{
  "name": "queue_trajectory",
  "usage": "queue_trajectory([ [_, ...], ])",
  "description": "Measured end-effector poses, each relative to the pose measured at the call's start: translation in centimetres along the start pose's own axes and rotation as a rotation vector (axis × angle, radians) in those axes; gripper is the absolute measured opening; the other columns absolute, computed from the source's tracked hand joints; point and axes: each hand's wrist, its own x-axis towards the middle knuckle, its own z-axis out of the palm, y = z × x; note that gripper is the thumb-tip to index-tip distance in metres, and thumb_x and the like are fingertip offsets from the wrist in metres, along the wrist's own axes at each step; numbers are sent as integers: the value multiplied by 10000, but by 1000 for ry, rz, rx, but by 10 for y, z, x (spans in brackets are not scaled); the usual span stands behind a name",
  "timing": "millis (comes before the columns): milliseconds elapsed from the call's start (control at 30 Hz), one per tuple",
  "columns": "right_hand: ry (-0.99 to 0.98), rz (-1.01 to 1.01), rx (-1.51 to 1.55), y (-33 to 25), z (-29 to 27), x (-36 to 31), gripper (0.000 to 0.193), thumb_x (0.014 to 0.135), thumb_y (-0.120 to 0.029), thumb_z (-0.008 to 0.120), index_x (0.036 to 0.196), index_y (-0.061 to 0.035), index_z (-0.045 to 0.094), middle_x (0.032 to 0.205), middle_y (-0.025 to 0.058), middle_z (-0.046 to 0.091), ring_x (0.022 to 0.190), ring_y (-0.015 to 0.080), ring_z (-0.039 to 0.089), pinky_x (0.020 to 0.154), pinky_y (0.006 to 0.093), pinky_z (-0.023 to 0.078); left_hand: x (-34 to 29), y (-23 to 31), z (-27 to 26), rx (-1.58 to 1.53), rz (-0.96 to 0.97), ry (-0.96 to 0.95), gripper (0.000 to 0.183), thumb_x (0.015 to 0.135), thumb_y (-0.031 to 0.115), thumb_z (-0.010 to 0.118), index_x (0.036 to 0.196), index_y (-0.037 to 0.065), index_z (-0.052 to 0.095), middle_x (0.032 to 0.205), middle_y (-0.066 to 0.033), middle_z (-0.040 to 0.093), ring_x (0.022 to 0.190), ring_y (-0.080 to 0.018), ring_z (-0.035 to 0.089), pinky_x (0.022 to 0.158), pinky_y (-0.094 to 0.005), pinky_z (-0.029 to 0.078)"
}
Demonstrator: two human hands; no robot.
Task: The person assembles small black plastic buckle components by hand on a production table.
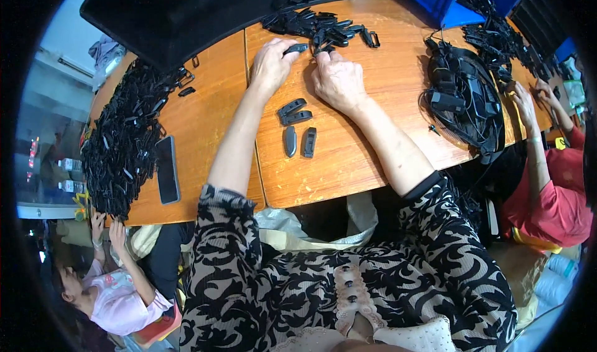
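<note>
My left hand (pixel 270 69) pinches a small oblong black plastic part (pixel 296 48) between thumb and fingers. Close beside it, my right hand (pixel 341 83) has its fingertips closed on another black plastic part (pixel 324 49) at the near edge of a loose pile (pixel 323 27) of similar parts. The knuckles hide most of that second piece. Nearer to me, several black oblong parts lie apart from the pile: a slotted pair (pixel 293 112) at the top, a smooth one (pixel 290 142) and an upright slotted one (pixel 309 142).
A large black bin (pixel 186 16) stands at the far left, above a big heap of black parts (pixel 127 134) and a phone (pixel 167 170). To the right lie a black mesh bag (pixel 463 97) and a blue bin (pixel 429 0). Co-workers' hands work at both sides.
</note>
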Motion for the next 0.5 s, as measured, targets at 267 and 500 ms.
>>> queue_trajectory([
  [267,-109,51,344,-6,-5,5,258,938,-228,584,930,29,565,832,244,679,742,402,672,648,467,525,-72,11,-45,-322,-133,145,233,819,61,715,1050,31,728,827,-45,670,674,-89,585,613,-240,473],
  [500,-296,95,703,-26,5,-1,225,924,-203,616,938,19,649,818,226,682,789,356,675,720,434,525,-80,17,-40,-648,-297,92,174,779,37,784,944,16,732,760,28,649,654,-40,551,607,-190,482],
])
